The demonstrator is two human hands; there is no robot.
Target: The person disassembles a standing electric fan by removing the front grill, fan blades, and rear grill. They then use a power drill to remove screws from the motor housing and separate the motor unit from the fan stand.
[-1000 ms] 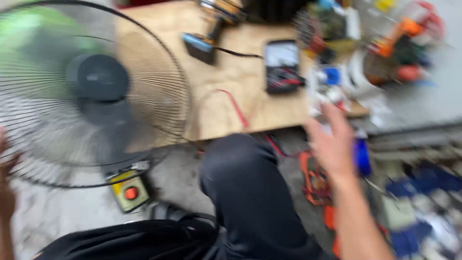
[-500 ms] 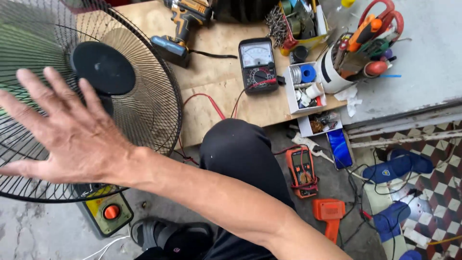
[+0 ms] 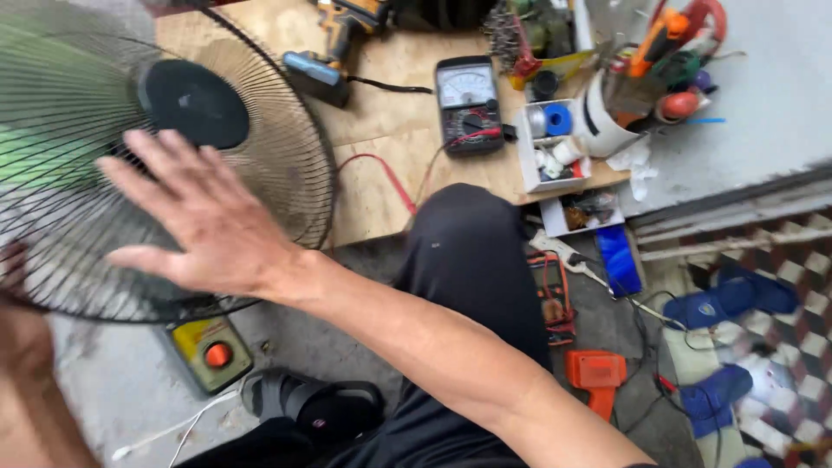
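- Your right hand (image 3: 204, 221) has its fingers (image 3: 143, 152) spread flat and holding nothing, palm over the round wire grille of the electric fan (image 3: 260, 113), just below its black centre cap (image 3: 192, 102).
- Keep them flat so no fingertip slips between the wires.
- Your left hand (image 3: 17, 286) sits at the grille's left edge; whether it grips is hidden.
- Steady that rim before you press.
- Mind the yellow switch box with a red button (image 3: 211, 351) under the grille, and the analogue meter (image 3: 466, 102) on the plywood board (image 3: 390, 147).

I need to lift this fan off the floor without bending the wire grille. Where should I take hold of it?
Probably the outer rim of the fan guard, from its right side: the rim ring looks thicker than the thin radial wires, and that edge is unobstructed. The right hand lies flat over the grille, fingers spread, gripping nothing.
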